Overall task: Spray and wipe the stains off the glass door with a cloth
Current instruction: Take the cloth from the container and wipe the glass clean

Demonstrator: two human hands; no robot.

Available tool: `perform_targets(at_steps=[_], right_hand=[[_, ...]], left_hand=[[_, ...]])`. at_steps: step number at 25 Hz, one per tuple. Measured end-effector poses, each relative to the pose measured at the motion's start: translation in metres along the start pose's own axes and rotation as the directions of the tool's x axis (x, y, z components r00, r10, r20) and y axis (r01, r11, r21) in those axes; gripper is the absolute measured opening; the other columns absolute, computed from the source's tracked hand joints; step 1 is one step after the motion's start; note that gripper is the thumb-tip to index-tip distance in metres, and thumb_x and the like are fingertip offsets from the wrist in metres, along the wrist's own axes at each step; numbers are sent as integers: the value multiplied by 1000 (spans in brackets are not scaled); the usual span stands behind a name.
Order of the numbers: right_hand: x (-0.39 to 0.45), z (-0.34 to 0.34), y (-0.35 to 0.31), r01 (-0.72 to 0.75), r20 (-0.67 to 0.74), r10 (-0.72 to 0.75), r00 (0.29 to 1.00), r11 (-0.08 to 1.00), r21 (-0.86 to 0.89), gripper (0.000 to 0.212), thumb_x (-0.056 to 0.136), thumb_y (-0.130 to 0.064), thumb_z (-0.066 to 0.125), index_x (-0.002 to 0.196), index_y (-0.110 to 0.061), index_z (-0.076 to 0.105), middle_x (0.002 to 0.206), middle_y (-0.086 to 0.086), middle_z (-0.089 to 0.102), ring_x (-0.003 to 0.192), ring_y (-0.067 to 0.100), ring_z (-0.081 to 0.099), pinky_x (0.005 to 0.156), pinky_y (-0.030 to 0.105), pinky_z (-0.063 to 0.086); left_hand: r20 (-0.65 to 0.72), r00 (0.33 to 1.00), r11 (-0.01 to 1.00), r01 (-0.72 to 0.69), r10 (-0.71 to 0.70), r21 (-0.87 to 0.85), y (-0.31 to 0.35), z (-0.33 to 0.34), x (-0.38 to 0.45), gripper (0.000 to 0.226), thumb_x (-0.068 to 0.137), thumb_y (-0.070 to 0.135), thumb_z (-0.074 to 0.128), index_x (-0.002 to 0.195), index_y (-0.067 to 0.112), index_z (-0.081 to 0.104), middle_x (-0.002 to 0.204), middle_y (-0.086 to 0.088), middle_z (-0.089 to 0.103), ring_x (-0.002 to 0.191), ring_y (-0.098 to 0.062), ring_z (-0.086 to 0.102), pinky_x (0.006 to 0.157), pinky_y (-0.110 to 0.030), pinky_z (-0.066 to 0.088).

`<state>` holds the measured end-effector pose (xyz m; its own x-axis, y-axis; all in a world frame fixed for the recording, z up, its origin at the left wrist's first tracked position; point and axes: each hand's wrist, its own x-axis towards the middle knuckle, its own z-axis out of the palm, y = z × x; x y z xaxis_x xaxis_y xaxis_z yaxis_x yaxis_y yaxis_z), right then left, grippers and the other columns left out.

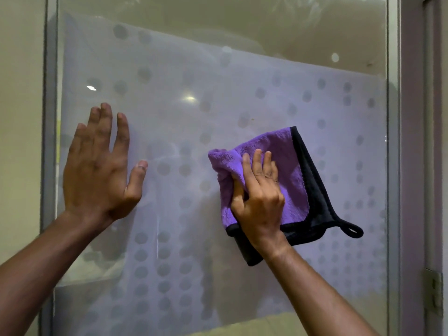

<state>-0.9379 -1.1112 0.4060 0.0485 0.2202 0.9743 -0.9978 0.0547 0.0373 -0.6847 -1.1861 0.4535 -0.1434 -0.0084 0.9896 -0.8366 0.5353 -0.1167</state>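
The glass door (218,76) fills the view, with a frosted band covered in grey dots across its middle. My right hand (259,192) presses a purple cloth (288,166) with black edging and a black hanging loop against the glass, right of centre; its thumb and fingers bunch the cloth's left part. My left hand (99,163) lies flat on the glass at the left, fingers straight and spread, holding nothing. A small brownish speck (253,119) sits on the glass just above the cloth. No spray bottle is in view.
A grey metal frame (49,141) borders the glass on the left and another frame post (394,141) on the right. A hinge (434,292) shows at the lower right on the door jamb. A plain wall (19,117) lies left of the frame.
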Motion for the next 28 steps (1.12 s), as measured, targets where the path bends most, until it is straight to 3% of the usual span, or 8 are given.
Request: perform_targets(at_steps=[5, 10, 14, 18, 20, 23, 25, 28], right_hand=[[19, 8, 5, 80, -105, -82, 991, 996, -27, 39, 79, 3, 54, 116, 7, 67, 120, 26, 64, 116, 37, 60, 90, 49, 55], [80, 18, 5, -113, -168, 105, 980, 993, -38, 34, 77, -1, 66, 111, 1, 71, 115, 23, 68, 104, 41, 66, 66, 46, 59], [108, 21, -12, -207, -123, 215, 969, 975, 79, 36, 78, 3, 61, 113, 0, 70, 120, 23, 65, 113, 44, 60, 81, 51, 55], [75, 11, -9, 69, -73, -63, 995, 994, 87, 35, 80, 8, 59, 113, 0, 71, 119, 20, 67, 111, 34, 65, 88, 41, 56], [59, -1, 19, 142, -80, -139, 987, 990, 26, 34, 81, 6, 57, 112, -1, 71, 116, 17, 70, 100, 31, 70, 76, 36, 59], [61, -11, 55, -75, -142, 67, 988, 996, -48, 38, 80, 3, 58, 116, 0, 69, 114, 21, 69, 93, 39, 70, 61, 42, 59], [73, -7, 51, -223, -173, 221, 960, 975, 9, 41, 76, 9, 61, 115, 2, 68, 114, 25, 68, 100, 46, 65, 72, 52, 57], [89, 4, 23, -248, -178, 260, 949, 965, 88, 41, 74, 11, 61, 112, 3, 70, 115, 26, 67, 107, 48, 62, 81, 56, 54]], left_hand=[[-7, 1000, 1000, 11, -11, -10, 1, 0, -1, 80, 87, 43, 37, 153, 1, 20, 161, -26, 11, 151, -37, 10, 121, -48, 7], [-1, 1000, 1000, 6, -6, 4, 2, -2, -1, 79, 88, 42, 36, 153, 1, 20, 161, -25, 11, 151, -36, 9, 121, -44, 5], [8, 1000, 1000, 4, -4, 24, 3, -2, -1, 79, 88, 42, 36, 153, 1, 19, 162, -24, 9, 151, -35, 8, 122, -44, 4], [5, 1000, 1000, -1, 1, 16, 1, -2, -1, 79, 88, 42, 38, 153, 2, 19, 162, -24, 10, 151, -35, 8, 122, -44, 4], [-3, 1000, 1000, 7, -7, 10, 1, -2, -1, 79, 88, 42, 38, 153, 1, 20, 161, -25, 11, 151, -36, 10, 121, -45, 6], [-3, 1000, 1000, 5, -5, 13, 2, -2, 0, 79, 88, 42, 37, 153, 1, 20, 161, -25, 12, 150, -37, 10, 121, -46, 6], [2, 1000, 1000, 10, -10, 13, 2, -2, 0, 79, 88, 43, 36, 153, 1, 20, 161, -25, 11, 151, -37, 10, 121, -46, 5], [1, 1000, 1000, 7, -7, 19, 3, -3, 0, 79, 88, 43, 35, 153, 0, 20, 161, -26, 11, 150, -37, 10, 121, -46, 6]])
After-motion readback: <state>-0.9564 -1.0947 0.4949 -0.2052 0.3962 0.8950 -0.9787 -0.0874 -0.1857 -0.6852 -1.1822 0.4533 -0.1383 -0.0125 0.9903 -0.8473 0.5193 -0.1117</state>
